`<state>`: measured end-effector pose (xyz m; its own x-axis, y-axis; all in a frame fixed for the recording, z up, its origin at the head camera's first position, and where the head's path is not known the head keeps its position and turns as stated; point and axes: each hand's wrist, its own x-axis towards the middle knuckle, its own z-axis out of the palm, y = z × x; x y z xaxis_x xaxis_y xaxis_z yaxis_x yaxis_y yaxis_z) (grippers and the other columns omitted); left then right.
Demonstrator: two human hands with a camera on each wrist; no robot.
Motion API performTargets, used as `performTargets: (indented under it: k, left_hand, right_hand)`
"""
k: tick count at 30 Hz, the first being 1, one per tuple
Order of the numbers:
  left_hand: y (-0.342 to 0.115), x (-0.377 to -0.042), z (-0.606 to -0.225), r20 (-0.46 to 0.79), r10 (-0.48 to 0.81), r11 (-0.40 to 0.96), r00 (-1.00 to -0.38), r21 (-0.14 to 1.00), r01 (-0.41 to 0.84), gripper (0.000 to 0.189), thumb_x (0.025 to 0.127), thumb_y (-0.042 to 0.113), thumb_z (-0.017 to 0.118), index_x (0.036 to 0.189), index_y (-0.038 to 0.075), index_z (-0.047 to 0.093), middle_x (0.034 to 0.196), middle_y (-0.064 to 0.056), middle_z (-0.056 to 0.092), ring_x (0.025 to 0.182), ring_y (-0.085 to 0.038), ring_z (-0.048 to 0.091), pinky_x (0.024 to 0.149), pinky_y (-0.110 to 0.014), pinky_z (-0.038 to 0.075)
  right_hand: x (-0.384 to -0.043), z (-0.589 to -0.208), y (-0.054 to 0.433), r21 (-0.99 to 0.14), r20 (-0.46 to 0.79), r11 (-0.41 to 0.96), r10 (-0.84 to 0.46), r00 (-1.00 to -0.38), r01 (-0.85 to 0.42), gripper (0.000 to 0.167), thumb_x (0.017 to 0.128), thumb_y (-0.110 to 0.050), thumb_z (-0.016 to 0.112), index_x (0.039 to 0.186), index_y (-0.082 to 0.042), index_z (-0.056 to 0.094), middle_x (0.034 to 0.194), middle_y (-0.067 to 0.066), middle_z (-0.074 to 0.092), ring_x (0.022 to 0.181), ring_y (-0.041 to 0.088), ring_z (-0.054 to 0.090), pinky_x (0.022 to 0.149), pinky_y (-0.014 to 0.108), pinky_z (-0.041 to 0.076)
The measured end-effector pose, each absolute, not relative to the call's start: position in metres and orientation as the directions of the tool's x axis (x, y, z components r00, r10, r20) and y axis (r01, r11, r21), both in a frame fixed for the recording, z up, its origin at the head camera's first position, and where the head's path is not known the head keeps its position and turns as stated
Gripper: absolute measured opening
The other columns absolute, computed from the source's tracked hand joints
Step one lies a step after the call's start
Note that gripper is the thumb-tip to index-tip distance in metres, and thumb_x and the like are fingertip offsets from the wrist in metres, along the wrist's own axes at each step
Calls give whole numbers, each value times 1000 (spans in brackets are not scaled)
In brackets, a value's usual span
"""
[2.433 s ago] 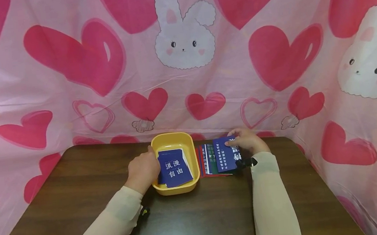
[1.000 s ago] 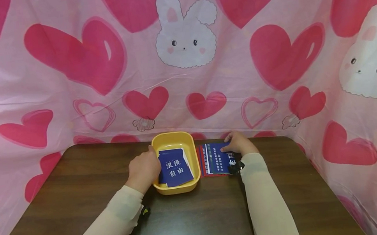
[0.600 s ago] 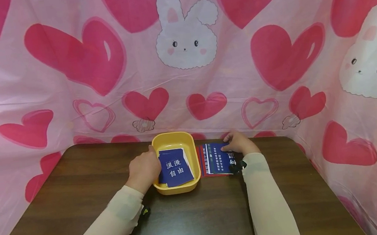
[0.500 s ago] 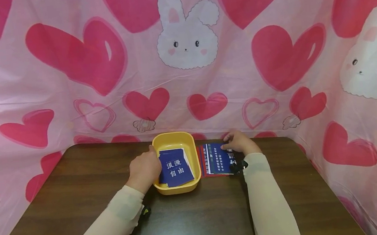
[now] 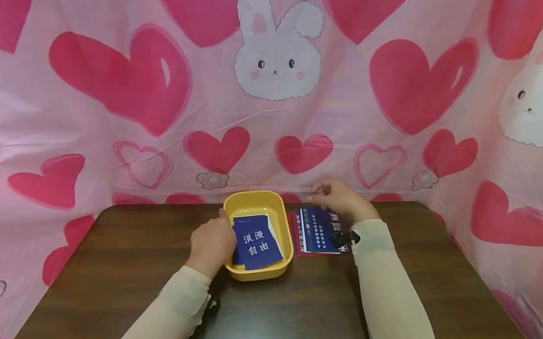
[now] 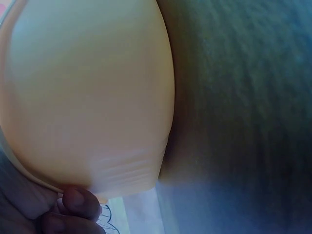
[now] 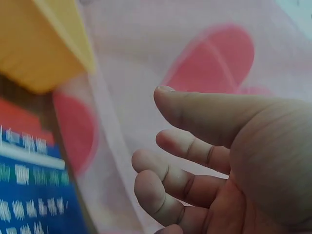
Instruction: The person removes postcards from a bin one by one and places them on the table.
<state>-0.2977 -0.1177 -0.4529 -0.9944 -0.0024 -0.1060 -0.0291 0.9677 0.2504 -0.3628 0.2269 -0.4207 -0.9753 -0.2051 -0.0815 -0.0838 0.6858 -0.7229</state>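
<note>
My left hand [image 5: 212, 244] grips the left rim of a yellow plastic tray [image 5: 262, 275]; in the left wrist view its fingertips [image 6: 80, 202] curl at the tray's edge. Inside the tray lies a pile of blue cards [image 5: 263, 252] with white characters. Just right of the tray, a row of overlapping cards [image 5: 316, 234] in red, green and blue lies on the table, characters turned sideways. My right hand [image 5: 338, 199] hovers at the far edge of these cards. In the right wrist view, its thumb and loosely bent fingers stand apart with nothing between them.
Both the tray and the overlapping cards rest near the far edge of a dark wooden table [image 5: 280, 326]. Close behind that edge hangs a pink curtain [image 5: 223, 107] with hearts and rabbits.
My right hand brought a blue card leftward onto the overlapping cards, then let go and lifted away from it. My left hand kept its hold on the tray.
</note>
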Motion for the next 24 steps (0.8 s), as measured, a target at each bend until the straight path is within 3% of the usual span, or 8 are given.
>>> performTargets:
  k: [4, 10, 15, 19, 24]
  left_hand:
    - [-117, -298, -453, -111, -5, 970, -994, 242, -32, 73, 114, 31, 61, 174, -4, 37, 115, -21, 78, 87, -34, 71, 81, -55, 70]
    - [-117, -299, -455, -112, -6, 971, -994, 239, -32, 74, 114, 31, 61, 174, -4, 37, 114, -21, 78, 87, -34, 71, 81, -55, 70]
    - [-117, -299, -454, -110, -2, 973, -994, 230, -28, 74, 113, 32, 62, 173, -4, 38, 114, -21, 78, 86, -34, 72, 79, -54, 70]
    - [-117, -299, -454, -97, 5, 975, -995, 221, -16, 73, 113, 32, 62, 172, -4, 40, 118, -22, 79, 88, -35, 74, 80, -56, 70]
    - [-118, -299, -454, -84, 6, 974, -996, 226, -13, 72, 112, 31, 62, 172, -4, 41, 121, -23, 80, 92, -37, 76, 81, -57, 70]
  right_hand:
    - [-360, -410, 204, -736, -60, 667, -233, -971, -115, 51, 105, -33, 82, 145, -5, 70, 117, 15, 77, 95, 26, 72, 89, 36, 61]
    - [-353, -402, 157, -719, -61, 675, -297, -953, -164, 67, 103, -33, 83, 159, -5, 60, 118, 16, 75, 101, 35, 77, 89, 40, 67]
    - [-356, -400, 117, -674, -120, 709, -380, -917, -206, 56, 104, -37, 83, 149, -8, 70, 112, 11, 77, 103, 37, 80, 78, 32, 64]
    - [-363, -399, 90, -637, -196, 745, -405, -893, -198, 48, 103, -38, 83, 141, -10, 73, 111, 16, 81, 105, 39, 81, 81, 38, 68]
    - [-366, -403, 66, -537, -217, 815, -382, -898, -217, 48, 101, -36, 85, 136, -6, 71, 106, 16, 80, 94, 34, 78, 83, 46, 70]
